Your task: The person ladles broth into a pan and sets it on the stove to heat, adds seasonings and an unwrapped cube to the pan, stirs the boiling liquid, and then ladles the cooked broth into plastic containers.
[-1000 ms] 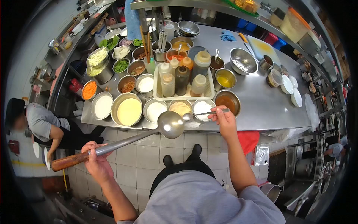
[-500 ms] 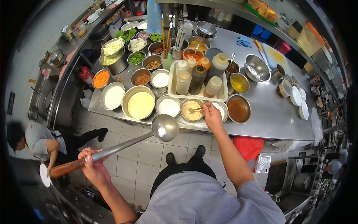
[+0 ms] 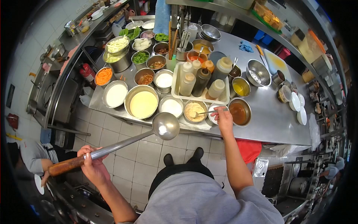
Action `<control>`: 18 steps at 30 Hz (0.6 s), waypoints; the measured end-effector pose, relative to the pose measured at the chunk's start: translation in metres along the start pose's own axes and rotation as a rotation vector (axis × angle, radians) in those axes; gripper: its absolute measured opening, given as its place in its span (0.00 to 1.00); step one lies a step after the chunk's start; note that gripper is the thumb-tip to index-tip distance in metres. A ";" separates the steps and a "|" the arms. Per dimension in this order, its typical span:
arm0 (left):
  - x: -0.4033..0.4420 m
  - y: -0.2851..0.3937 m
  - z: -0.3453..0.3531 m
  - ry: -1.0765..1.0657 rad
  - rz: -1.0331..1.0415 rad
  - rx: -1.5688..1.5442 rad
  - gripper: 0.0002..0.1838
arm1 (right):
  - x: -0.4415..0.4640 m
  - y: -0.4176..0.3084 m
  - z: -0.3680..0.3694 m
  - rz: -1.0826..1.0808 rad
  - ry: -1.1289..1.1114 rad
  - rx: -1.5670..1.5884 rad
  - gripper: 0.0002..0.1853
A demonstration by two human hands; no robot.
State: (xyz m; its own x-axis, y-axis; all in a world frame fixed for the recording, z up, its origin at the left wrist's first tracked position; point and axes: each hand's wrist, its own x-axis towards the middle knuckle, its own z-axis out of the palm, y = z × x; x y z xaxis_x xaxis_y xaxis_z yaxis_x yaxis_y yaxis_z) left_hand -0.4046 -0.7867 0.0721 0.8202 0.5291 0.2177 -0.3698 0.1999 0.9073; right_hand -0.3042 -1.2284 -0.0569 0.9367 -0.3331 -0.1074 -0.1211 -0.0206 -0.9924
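My left hand is closed round the metal shaft of a large ladle, just ahead of its wooden handle. The ladle's bowl hangs over the floor before the counter's front edge. In my right hand is a small spoon, pinched near its end. The spoon's tip rests in a bowl of pale yellow, grainy stuff. Partly behind my right fingers sits a bowl of white contents. On either side stand a bowl of white powder and a bowl of brown liquid.
A white basket of squeeze bottles stands behind the bowls. To its left are a pot of pale yellow liquid and shredded carrot. A steel bowl sits right. A co-worker bends at the left.
My right hand has moved slightly right and down with the spoon, whose tip stays in the yellow bowl. The ladle is nearly still. The co-worker has shifted down and left in the view.
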 end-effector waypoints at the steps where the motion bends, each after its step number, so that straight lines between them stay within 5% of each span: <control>1: 0.001 -0.001 0.001 0.003 -0.002 -0.006 0.09 | -0.004 -0.009 0.002 -0.001 -0.004 0.000 0.15; 7: 0.004 0.001 0.004 0.028 0.009 0.020 0.10 | -0.034 -0.050 0.040 -0.046 -0.276 0.130 0.14; 9: 0.004 0.002 -0.001 -0.004 0.012 0.022 0.10 | -0.038 -0.053 0.058 -0.347 -0.210 -0.201 0.13; 18: -0.003 0.011 -0.024 0.073 0.028 0.083 0.10 | 0.008 -0.003 0.117 -0.358 -0.265 -0.514 0.11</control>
State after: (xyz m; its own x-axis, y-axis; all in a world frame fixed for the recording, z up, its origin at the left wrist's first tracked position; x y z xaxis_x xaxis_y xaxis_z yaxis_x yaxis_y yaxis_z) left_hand -0.4215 -0.7664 0.0730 0.7749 0.5927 0.2198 -0.3525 0.1166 0.9285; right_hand -0.2585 -1.1208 -0.0618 0.9891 0.0188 0.1462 0.1321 -0.5535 -0.8223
